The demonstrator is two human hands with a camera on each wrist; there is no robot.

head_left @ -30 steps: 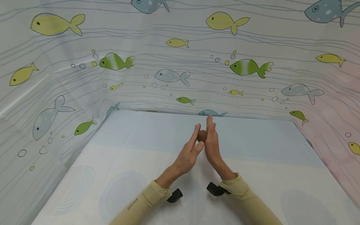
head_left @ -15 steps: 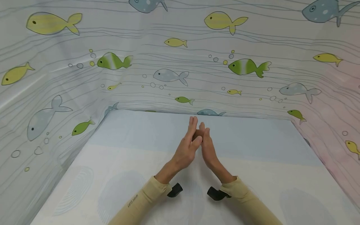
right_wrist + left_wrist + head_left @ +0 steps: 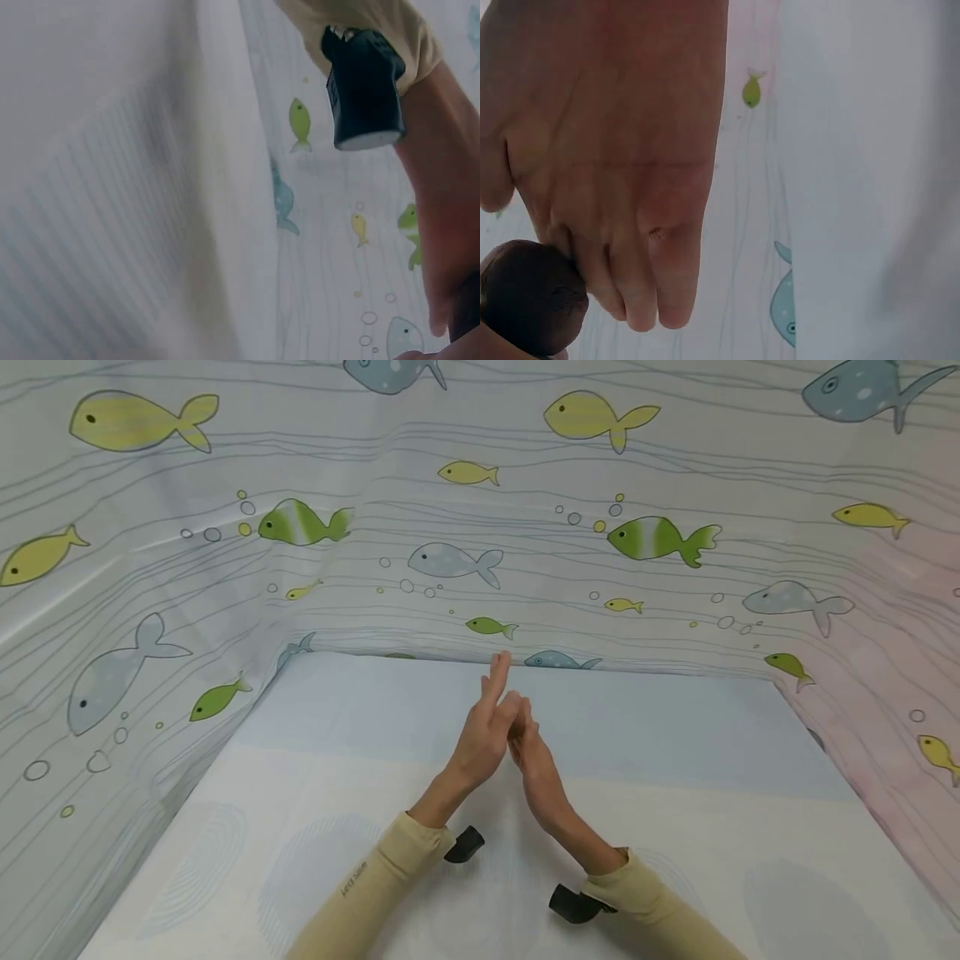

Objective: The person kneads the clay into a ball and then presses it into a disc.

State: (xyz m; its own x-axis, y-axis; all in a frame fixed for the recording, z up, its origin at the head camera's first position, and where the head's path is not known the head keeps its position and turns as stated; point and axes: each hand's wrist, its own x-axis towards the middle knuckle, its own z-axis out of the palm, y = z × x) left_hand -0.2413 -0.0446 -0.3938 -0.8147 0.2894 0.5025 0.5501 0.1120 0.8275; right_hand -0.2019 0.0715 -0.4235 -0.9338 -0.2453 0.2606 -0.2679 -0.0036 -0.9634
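A dark brown ball (image 3: 534,298), with a cracked-looking surface in the left wrist view, sits between my two hands. My left hand (image 3: 481,742) has its fingers extended, and its palm side faces the right hand. Leaning in from the other side, my right hand (image 3: 542,770) touches the ball and meets the left near the fingertips. In the head view the hands cover nearly all of the ball. Only a dark sliver of the ball (image 3: 466,309) shows at the right edge of the right wrist view, beside the left hand.
Below the hands lies a table (image 3: 660,727) with a pale blue and white cover. Fish-print sheeting (image 3: 450,518) rises behind it and along both sides. Black wrist cameras (image 3: 465,845) protrude from the beige sleeves (image 3: 375,893).
Both hands have shifted left; the left hand has slid forward and the right hand back toward me. The ball, visible between the palms before, is now mostly covered.
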